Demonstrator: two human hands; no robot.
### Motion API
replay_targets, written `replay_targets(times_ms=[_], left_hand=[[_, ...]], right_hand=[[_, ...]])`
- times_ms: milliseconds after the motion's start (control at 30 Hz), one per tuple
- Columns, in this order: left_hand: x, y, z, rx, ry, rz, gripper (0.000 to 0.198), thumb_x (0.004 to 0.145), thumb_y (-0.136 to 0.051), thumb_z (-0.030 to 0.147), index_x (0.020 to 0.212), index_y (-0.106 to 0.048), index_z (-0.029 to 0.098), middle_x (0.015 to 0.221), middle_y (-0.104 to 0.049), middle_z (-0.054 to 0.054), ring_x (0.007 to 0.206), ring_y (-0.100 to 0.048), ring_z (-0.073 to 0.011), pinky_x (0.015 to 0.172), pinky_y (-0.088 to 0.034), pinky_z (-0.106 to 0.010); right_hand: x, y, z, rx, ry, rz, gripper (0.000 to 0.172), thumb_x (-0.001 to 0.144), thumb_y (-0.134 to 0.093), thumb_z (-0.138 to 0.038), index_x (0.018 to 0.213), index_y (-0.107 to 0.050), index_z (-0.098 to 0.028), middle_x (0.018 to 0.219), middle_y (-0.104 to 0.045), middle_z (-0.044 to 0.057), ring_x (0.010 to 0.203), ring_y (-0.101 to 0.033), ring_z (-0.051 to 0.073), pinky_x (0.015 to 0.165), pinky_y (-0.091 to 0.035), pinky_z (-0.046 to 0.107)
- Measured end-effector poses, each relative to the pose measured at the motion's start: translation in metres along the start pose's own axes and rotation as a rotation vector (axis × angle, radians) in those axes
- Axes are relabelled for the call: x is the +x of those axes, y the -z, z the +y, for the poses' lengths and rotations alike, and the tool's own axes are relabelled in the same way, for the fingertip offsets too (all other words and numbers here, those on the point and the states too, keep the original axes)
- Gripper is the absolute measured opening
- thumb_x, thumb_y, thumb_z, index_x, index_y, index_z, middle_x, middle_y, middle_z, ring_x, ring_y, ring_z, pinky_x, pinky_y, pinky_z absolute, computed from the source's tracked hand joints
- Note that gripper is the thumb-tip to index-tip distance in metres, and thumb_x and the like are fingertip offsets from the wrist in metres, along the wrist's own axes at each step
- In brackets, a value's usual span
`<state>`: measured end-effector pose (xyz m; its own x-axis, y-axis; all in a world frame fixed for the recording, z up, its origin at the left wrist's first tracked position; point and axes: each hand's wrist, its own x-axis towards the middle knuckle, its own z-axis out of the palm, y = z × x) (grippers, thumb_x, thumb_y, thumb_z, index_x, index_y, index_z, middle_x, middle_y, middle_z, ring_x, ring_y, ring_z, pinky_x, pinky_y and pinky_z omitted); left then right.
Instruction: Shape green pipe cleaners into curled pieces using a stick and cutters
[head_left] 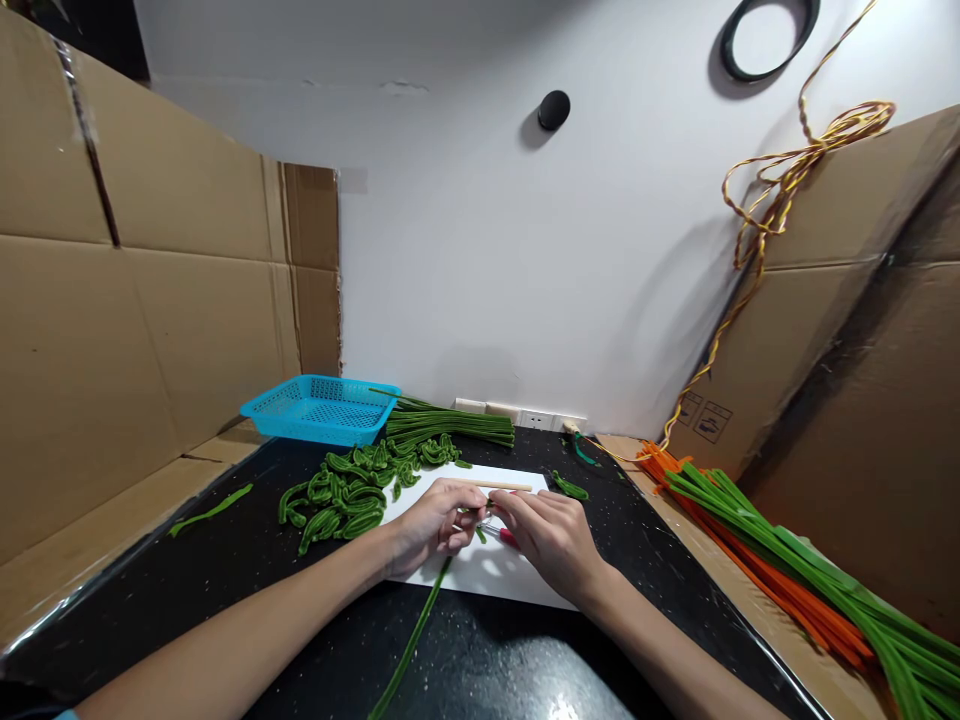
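Observation:
Over a white sheet of paper (442, 575), my left hand (439, 522) and my right hand (551, 540) meet fingertip to fingertip. Both are closed in a pinch on a green pipe cleaner (414, 637), whose long end trails from under my left hand toward the near table edge. The pinched part is mostly hidden by my fingers. Under my right hand lies a tool with a red handle (509, 538), partly covered, probably scissors or pliers. A thin wooden stick (499, 485) rests behind the fingers. Left of my hands is a heap of curled green pipe-cleaner pieces (341, 495).
A blue basket (315, 434) stands at the back left, beside a bundle of straight green stems (450, 425). Orange strips (795, 600) and green strips (810, 570) lie at the right. Cardboard walls (202, 210) flank the black table (480, 665); a twisted cord (720, 335) hangs at the right.

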<state>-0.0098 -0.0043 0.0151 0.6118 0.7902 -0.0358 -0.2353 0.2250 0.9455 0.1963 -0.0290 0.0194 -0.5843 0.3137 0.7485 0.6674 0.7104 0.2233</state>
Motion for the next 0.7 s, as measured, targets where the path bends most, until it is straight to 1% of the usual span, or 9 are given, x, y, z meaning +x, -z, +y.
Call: replay_targets(times_ms=[133, 267, 433, 567, 633, 700], left_hand=[[0.000, 0.000, 0.000, 0.027, -0.042, -0.014, 0.027, 0.077, -0.073, 0.036, 0.073, -0.064, 0.011, 0.058, -0.040, 0.006, 0.041, -0.031, -0.0027, 0.038, -0.014, -0.019], [0.001, -0.002, -0.002, 0.012, -0.044, -0.023, 0.026, 0.076, -0.074, 0.035, 0.074, -0.066, 0.010, 0.056, -0.040, 0.006, 0.041, -0.030, -0.0030, 0.040, -0.014, -0.020], [0.000, -0.006, -0.002, 0.054, -0.072, 0.071, 0.027, 0.070, -0.074, 0.035, 0.067, -0.068, 0.009, 0.049, -0.038, 0.006, 0.042, -0.027, -0.0036, 0.042, -0.011, -0.022], [-0.002, -0.009, 0.000, 0.130, -0.124, 0.088, 0.030, 0.070, -0.074, 0.038, 0.064, -0.069, 0.010, 0.046, -0.040, 0.004, 0.041, -0.027, -0.0045, 0.042, -0.011, -0.023], [-0.003, -0.010, 0.001, 0.175, -0.164, 0.093, 0.031, 0.071, -0.074, 0.040, 0.064, -0.070, 0.010, 0.047, -0.041, 0.004, 0.042, -0.026, -0.0046, 0.043, -0.013, -0.023], [-0.004, -0.010, 0.002, 0.224, -0.217, 0.099, 0.032, 0.072, -0.074, 0.041, 0.063, -0.071, 0.010, 0.046, -0.041, 0.003, 0.043, -0.026, -0.0050, 0.045, -0.015, -0.023]], right_hand=[[0.002, 0.003, 0.000, -0.006, 0.035, 0.017, 0.027, 0.105, -0.044, -0.020, 0.097, -0.070, -0.016, 0.074, -0.074, 0.004, 0.057, -0.061, 0.013, 0.061, -0.042, 0.026], [0.001, 0.003, -0.001, 0.041, 0.005, 0.007, 0.027, 0.103, -0.043, -0.015, 0.097, -0.069, -0.017, 0.074, -0.073, 0.004, 0.058, -0.061, 0.013, 0.063, -0.043, 0.025], [0.000, 0.002, -0.004, 0.118, -0.045, -0.014, 0.026, 0.102, -0.042, -0.014, 0.101, -0.068, -0.017, 0.076, -0.072, 0.004, 0.062, -0.062, 0.013, 0.063, -0.044, 0.024], [0.001, 0.002, -0.006, 0.139, -0.060, -0.009, 0.025, 0.103, -0.042, -0.016, 0.098, -0.067, -0.017, 0.075, -0.071, 0.004, 0.061, -0.061, 0.013, 0.063, -0.044, 0.024], [0.001, 0.002, -0.008, 0.189, -0.102, -0.006, 0.025, 0.103, -0.042, -0.017, 0.094, -0.066, -0.017, 0.072, -0.069, 0.004, 0.059, -0.059, 0.013, 0.061, -0.043, 0.024], [0.002, 0.001, -0.009, 0.288, -0.181, -0.019, 0.025, 0.104, -0.042, -0.020, 0.092, -0.064, -0.018, 0.070, -0.067, 0.003, 0.056, -0.056, 0.012, 0.059, -0.041, 0.024]])
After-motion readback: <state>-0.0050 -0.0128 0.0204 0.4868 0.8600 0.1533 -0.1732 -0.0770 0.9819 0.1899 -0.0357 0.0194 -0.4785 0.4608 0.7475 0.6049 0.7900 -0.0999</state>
